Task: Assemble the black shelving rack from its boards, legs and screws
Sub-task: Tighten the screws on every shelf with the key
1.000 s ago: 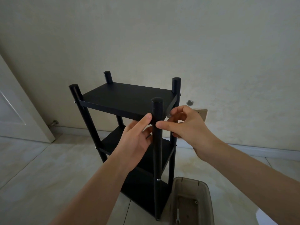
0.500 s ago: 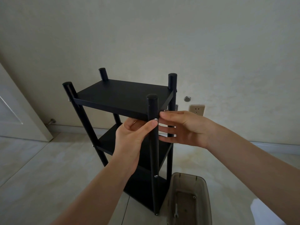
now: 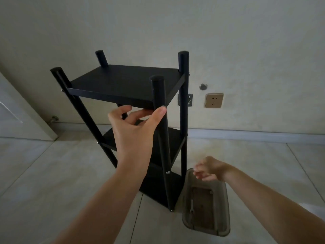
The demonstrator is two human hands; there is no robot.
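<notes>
As its thumb presses the front leg (image 3: 159, 93), the spread left hand (image 3: 134, 132) reaches under the top board (image 3: 123, 81).

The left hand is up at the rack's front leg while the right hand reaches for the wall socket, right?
Not quite: the head view shows the right hand low over the translucent bin on the floor, not at the wall socket. The left hand is indeed at the rack's front leg.
</notes>
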